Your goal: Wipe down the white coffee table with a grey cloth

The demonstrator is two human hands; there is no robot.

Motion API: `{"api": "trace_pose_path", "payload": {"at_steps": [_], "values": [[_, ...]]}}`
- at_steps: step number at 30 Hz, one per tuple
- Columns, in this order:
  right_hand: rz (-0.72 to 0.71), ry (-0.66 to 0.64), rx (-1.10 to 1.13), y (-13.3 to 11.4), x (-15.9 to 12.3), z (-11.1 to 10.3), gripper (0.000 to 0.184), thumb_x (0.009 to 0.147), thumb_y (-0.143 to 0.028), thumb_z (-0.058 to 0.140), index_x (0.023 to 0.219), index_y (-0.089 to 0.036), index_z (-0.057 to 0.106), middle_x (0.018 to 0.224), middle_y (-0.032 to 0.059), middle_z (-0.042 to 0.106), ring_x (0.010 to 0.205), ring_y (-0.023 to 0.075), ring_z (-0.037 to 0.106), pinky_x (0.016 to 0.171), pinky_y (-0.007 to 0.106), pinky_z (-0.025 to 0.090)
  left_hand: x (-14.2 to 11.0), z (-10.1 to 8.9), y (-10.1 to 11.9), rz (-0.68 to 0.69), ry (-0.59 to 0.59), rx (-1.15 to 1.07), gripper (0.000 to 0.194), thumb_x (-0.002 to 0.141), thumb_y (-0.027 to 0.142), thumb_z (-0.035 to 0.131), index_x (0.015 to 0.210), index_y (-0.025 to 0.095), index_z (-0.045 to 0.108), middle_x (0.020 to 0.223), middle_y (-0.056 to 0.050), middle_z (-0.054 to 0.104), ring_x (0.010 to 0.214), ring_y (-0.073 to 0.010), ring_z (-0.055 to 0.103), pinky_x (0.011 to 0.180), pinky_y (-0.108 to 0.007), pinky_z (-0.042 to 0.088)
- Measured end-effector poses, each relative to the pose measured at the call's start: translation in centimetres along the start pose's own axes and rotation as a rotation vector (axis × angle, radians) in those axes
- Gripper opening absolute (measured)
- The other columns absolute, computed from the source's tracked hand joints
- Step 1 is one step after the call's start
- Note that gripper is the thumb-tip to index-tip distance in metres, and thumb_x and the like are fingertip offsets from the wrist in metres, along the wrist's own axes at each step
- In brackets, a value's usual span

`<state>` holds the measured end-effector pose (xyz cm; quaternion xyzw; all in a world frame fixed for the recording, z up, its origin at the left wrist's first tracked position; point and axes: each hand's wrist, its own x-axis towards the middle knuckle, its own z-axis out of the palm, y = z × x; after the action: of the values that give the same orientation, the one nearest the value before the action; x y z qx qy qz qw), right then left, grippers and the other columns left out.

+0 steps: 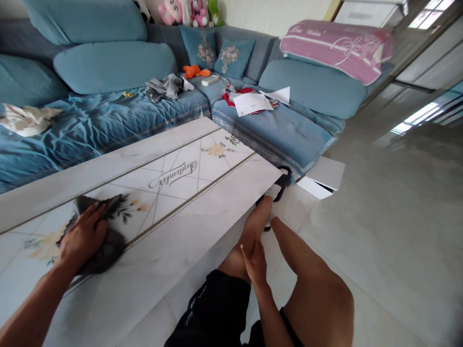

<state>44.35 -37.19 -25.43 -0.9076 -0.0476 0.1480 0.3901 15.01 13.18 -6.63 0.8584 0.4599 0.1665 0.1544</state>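
Observation:
My left hand [82, 236] lies flat with fingers together on a dark grey cloth [104, 241], pressing it onto the white patterned table top [188, 212] near its left part. My right hand [255, 262] rests open against my bare left thigh, between my knees, holding nothing. I sit at the table's near edge in black shorts [213, 313].
A blue corner sofa [108, 120] runs behind the table, with cushions, crumpled clothes [164, 86], papers [253, 102], a remote and soft toys on it. A pink folded blanket [336, 46] lies on the sofa's right back. White paper lies on the glossy tiled floor at right.

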Motion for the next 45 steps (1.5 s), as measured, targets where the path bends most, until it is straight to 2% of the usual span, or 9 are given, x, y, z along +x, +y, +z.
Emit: {"api": "trace_pose_path", "payload": {"at_steps": [5,8,12,18,26,34,38,42,45], "values": [[-0.036,-0.040,-0.053,-0.1,1.0,-0.4,0.107,0.095,-0.088,0.052,0.163,-0.006,0.058,0.161,0.0287,0.064,0.153,0.0470,0.060,0.128,0.057,0.051,2.8,1.5,4.2,-0.002,-0.068,0.066,0.089,0.101,0.065,0.036,0.174,0.018,0.056,0.189,-0.011,0.040,0.168,-0.0512,0.044,0.137,-0.073,0.040],[-0.066,-0.067,-0.063,0.0,0.8,-0.2,0.106,0.095,-0.088,0.053,0.163,-0.007,0.056,0.165,0.0289,0.060,0.156,0.0472,0.056,0.131,0.058,0.048,3.8,2.3,7.4,0.044,-0.097,0.095,0.083,0.105,0.056,0.037,0.174,0.012,0.056,0.189,-0.013,0.041,0.170,-0.0452,0.044,0.140,-0.066,0.040],[-0.062,0.046,-0.086,0.3,0.2,0.4,0.110,0.094,-0.091,0.052,0.163,-0.005,0.051,0.169,0.0333,0.052,0.158,0.0501,0.053,0.127,0.060,0.051,4.0,2.7,9.7,0.120,-0.144,0.129,0.078,0.112,0.049,0.030,0.172,0.006,0.057,0.188,-0.016,0.040,0.173,-0.0388,0.043,0.143,-0.058,0.039],[-0.063,0.001,-0.109,0.1,0.3,0.0,0.107,0.096,-0.089,0.050,0.161,-0.004,0.056,0.157,0.0315,0.062,0.150,0.0491,0.059,0.124,0.059,0.053,2.6,2.7,8.7,0.163,-0.159,0.110,0.071,0.113,0.046,0.036,0.174,0.018,0.057,0.188,-0.007,0.042,0.173,-0.0353,0.043,0.141,-0.058,0.043],[-0.077,-0.012,-0.139,-0.5,1.2,-0.8,0.097,0.092,-0.087,0.054,0.149,-0.009,0.067,0.147,0.0275,0.070,0.139,0.0461,0.068,0.119,0.055,0.056,2.8,3.9,10.5,0.276,-0.129,0.045,0.069,0.112,0.040,0.035,0.168,0.011,0.062,0.184,-0.011,0.050,0.171,-0.0301,0.046,0.147,-0.051,0.032],[-0.107,-0.010,-0.142,0.1,0.8,-0.6,0.096,0.096,-0.084,0.050,0.153,-0.008,0.064,0.152,0.0276,0.067,0.144,0.0445,0.066,0.122,0.053,0.056,0.0,3.8,7.2,0.416,-0.185,0.045,0.069,0.111,0.042,0.035,0.171,0.017,0.059,0.187,-0.005,0.044,0.174,-0.0297,0.042,0.148,-0.049,0.030],[-0.144,-0.059,-0.266,-0.6,1.3,-0.7,0.083,0.100,-0.072,0.054,0.154,-0.010,0.065,0.155,0.0259,0.067,0.143,0.0421,0.068,0.118,0.052,0.058,0.0,4.5,8.6,0.394,-0.156,0.033,0.068,0.112,0.038,0.035,0.171,0.012,0.058,0.186,-0.011,0.046,0.174,-0.0292,0.043,0.149,-0.049,0.028],[-0.227,-0.085,-0.528,-1.6,1.2,-1.2,0.065,0.109,-0.056,0.049,0.145,-0.006,0.072,0.141,0.0286,0.073,0.126,0.0430,0.075,0.106,0.052,0.064,0.3,5.1,9.9,0.408,-0.168,0.002,0.068,0.110,0.034,0.039,0.172,0.014,0.058,0.186,-0.011,0.045,0.174,-0.0287,0.042,0.150,-0.050,0.027],[-0.306,-0.099,-0.600,-2.8,1.7,-1.0,0.059,0.110,-0.044,0.049,0.145,-0.003,0.073,0.146,0.0311,0.071,0.136,0.0450,0.071,0.114,0.052,0.060,0.3,5.2,9.9,0.416,-0.174,-0.017,0.069,0.108,0.035,0.041,0.173,0.020,0.058,0.187,-0.008,0.045,0.174,-0.0302,0.042,0.149,-0.054,0.029]]}}
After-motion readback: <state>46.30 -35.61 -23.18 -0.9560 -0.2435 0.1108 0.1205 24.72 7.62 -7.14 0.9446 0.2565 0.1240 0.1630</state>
